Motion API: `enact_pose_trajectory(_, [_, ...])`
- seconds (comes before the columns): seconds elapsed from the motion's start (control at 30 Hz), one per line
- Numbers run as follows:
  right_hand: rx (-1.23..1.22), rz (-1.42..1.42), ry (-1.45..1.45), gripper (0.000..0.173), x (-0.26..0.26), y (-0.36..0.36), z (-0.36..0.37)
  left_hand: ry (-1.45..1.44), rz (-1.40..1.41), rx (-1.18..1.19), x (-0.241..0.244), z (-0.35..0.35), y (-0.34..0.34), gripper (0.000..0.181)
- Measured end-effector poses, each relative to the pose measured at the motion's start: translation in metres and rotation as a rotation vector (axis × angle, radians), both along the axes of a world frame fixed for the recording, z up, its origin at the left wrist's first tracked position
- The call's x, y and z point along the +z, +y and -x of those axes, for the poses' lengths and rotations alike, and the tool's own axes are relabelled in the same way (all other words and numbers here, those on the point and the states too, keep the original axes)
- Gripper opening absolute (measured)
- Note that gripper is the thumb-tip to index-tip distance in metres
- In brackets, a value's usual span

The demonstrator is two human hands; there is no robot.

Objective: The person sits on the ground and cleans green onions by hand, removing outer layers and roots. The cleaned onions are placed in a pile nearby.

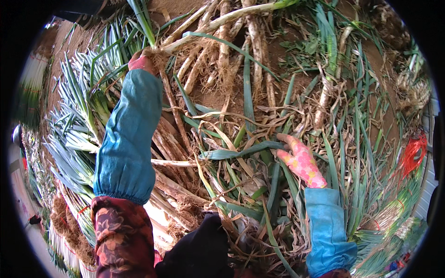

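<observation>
My left hand (142,60), in a pink glove, reaches to the upper left and is closed at the rooted base of a long-stemmed green onion (222,26). That stem slants up to the right over other unpeeled onions (224,52) with dirty roots. My right hand (300,160), in a pink flowered glove, is over loose leaves and dry husks (243,180). Its thumb and fingers are apart, with a flat green leaf (243,152) crossing the gap between them. Beside my left sleeve lies a heap of green onions (81,118) with leaves pointing left.
Tied onion bundles lie at lower left (64,246) and lower right (382,219). Red ties (413,153) hang at the right edge. Between the stalks, bare soil (208,99) shows. My dark-clad knee (198,246) is at the bottom, near more unpeeled stalks (174,153).
</observation>
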State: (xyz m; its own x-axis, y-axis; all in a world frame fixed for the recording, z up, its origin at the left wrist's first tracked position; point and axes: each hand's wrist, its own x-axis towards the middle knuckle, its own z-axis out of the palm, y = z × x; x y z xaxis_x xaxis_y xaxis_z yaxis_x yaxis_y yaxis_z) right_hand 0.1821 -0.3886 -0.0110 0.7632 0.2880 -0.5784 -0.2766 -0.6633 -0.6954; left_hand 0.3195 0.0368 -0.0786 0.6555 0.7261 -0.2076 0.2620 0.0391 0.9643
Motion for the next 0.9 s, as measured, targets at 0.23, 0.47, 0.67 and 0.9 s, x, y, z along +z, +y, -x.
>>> enact_pose_trajectory(0.23, [-0.213,-0.075,0.099,0.042,-0.076,-0.005,0.011,0.933,-0.672,-0.890,0.003,0.055,-0.059,0.022])
enact_pose_trajectory(0.47, [-0.381,-0.319,0.237,0.032,-0.085,-0.013,0.011,1.186,-1.545,-1.239,-0.005,0.112,-0.004,0.021])
enact_pose_trajectory(0.67, [-0.331,-0.345,0.241,0.024,-0.080,-0.009,0.007,0.911,-0.818,-0.833,-0.012,0.029,0.009,0.028])
enact_pose_trajectory(0.9, [-0.371,-0.284,0.261,0.019,-0.083,-0.008,-0.001,0.469,-0.468,-0.509,-0.024,-0.069,-0.006,0.033])
